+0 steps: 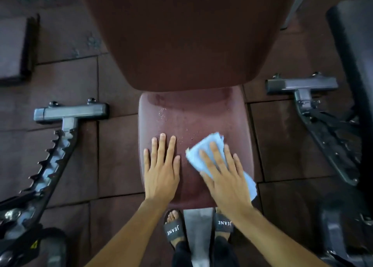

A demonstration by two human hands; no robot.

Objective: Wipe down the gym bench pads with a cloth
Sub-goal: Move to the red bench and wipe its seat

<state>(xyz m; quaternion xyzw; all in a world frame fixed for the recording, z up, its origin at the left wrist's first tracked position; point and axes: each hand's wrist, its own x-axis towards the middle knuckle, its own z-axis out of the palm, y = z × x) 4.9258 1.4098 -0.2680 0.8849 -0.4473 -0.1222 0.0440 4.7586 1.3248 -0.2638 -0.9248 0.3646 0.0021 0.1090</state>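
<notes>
A dark red seat pad [193, 115] lies below me, with a larger dark red back pad [177, 36] rising beyond it. My left hand [161, 169] rests flat on the seat pad's near left part, fingers spread, holding nothing. My right hand [226, 178] presses flat on a folded light blue cloth [203, 147] on the seat pad's near right part. The cloth sticks out past my fingertips and past the outer side of my hand. Small wet specks show on the pad ahead of my left hand.
A toothed metal adjustment bar with a T-shaped foot [60, 137] lies on the floor at the left. Another foot and frame [302, 89] stands at the right, beside a black pad [351, 44]. Dark rubber floor tiles [119, 155] surround the bench. My feet in black slides [175, 228] stand at its near end.
</notes>
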